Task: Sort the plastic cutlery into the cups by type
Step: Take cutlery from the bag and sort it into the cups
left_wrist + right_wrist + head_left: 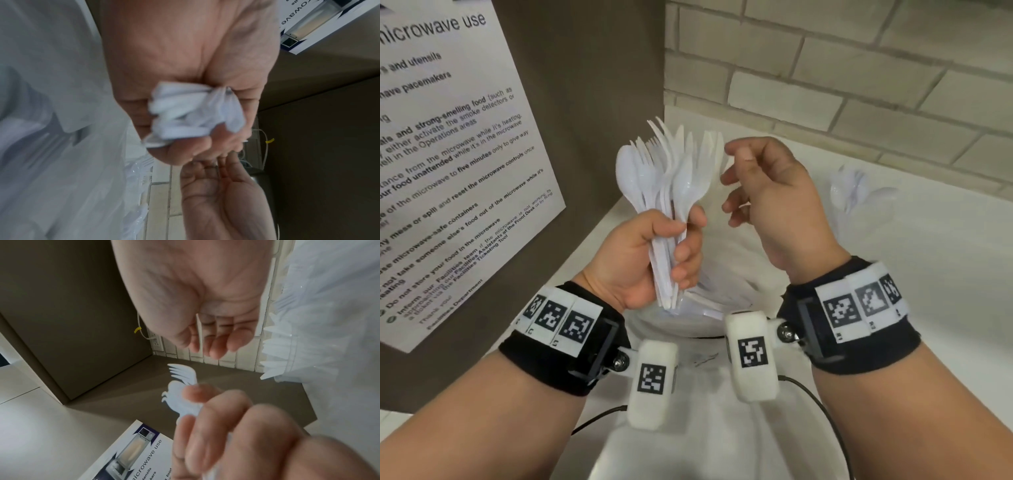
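Left hand [654,253] grips cutlery bunch [667,181] upright over desk [893,274]; right hand [767,192] beside it, fingers loosely curled, empty.

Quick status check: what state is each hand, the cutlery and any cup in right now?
left hand: grips the cutlery bundle by its handles.
cutlery bundle: upright, fanned, forks, spoons and knives mixed.
right hand: beside the bundle's tips, fingers loosely curled, holding nothing.
clear cup: on the counter, holds spoons.

White counter [893,308] carries a clear cup [849,192] of spoons.
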`<state>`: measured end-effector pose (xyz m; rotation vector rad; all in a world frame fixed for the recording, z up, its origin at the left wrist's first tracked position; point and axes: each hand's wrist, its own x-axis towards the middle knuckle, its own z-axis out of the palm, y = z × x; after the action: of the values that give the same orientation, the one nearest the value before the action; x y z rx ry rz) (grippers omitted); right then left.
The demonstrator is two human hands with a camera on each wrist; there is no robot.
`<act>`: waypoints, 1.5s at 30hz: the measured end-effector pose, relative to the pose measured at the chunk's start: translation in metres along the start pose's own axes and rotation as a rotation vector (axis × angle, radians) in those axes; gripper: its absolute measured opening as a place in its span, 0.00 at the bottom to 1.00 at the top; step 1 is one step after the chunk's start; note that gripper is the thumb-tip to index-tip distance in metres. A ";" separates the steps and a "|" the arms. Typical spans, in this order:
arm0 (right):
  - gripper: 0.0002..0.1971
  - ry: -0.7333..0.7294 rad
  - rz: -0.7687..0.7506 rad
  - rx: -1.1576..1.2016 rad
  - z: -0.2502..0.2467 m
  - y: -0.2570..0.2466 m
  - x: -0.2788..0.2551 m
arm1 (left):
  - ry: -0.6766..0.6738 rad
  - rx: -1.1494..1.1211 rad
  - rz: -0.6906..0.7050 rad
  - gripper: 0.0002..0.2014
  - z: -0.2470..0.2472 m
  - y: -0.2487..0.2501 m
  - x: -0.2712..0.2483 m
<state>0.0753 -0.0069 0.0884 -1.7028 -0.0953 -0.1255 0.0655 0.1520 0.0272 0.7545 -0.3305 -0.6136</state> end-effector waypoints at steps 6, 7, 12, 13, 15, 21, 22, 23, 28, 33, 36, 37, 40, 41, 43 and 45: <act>0.08 -0.153 0.077 0.083 0.002 -0.012 -0.004 | -0.076 0.059 -0.064 0.13 0.000 -0.003 -0.003; 0.09 -0.163 0.097 0.076 0.002 -0.014 -0.004 | -0.042 0.103 -0.059 0.13 0.001 -0.003 -0.004; 0.08 -0.063 0.087 -0.012 0.000 -0.015 0.001 | 0.207 0.482 0.007 0.08 0.007 -0.006 -0.004; 0.09 -0.031 0.077 0.001 0.000 -0.014 0.001 | 0.236 0.539 0.008 0.07 0.009 -0.006 -0.004; 0.12 0.041 0.049 0.069 0.001 -0.012 0.001 | 0.297 0.613 0.000 0.08 0.013 -0.006 -0.003; 0.10 0.182 -0.111 0.340 0.005 -0.016 0.001 | 0.368 0.809 -0.033 0.07 0.015 -0.013 0.000; 0.09 0.234 -0.172 0.390 0.002 -0.021 0.003 | 0.385 0.859 -0.039 0.07 0.013 -0.015 0.001; 0.09 0.279 -0.244 0.436 -0.001 -0.026 0.006 | 0.406 0.895 -0.045 0.08 0.010 -0.016 0.001; 0.12 0.273 -0.411 0.267 -0.011 -0.037 0.014 | 0.562 1.111 0.033 0.13 0.004 -0.019 0.006; 0.27 0.050 -0.194 -0.490 0.007 -0.014 0.000 | 0.724 1.240 0.157 0.19 0.003 -0.018 0.015; 0.26 0.004 -0.151 -0.544 0.011 -0.004 -0.001 | 0.717 1.150 0.214 0.23 0.007 -0.019 0.017; 0.25 -0.004 -0.147 -0.501 0.010 -0.003 0.000 | 0.701 1.080 0.228 0.25 0.007 -0.019 0.018; 0.22 -0.061 -0.132 -0.380 0.006 -0.004 0.000 | 0.643 0.800 0.233 0.23 0.009 -0.016 0.013; 0.22 -0.075 -0.130 -0.360 0.004 -0.003 0.000 | 0.623 0.730 0.225 0.24 0.009 -0.015 0.012; 0.22 -0.090 -0.146 -0.356 0.002 0.000 0.001 | 0.574 0.658 0.221 0.28 0.010 -0.015 0.010; 0.23 -0.084 -0.195 -0.392 0.002 0.002 0.002 | 0.533 0.625 0.226 0.27 0.010 -0.017 0.011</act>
<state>0.0772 -0.0053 0.0863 -2.0889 -0.3163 -0.2295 0.0626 0.1307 0.0225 1.4196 -0.1030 -0.0663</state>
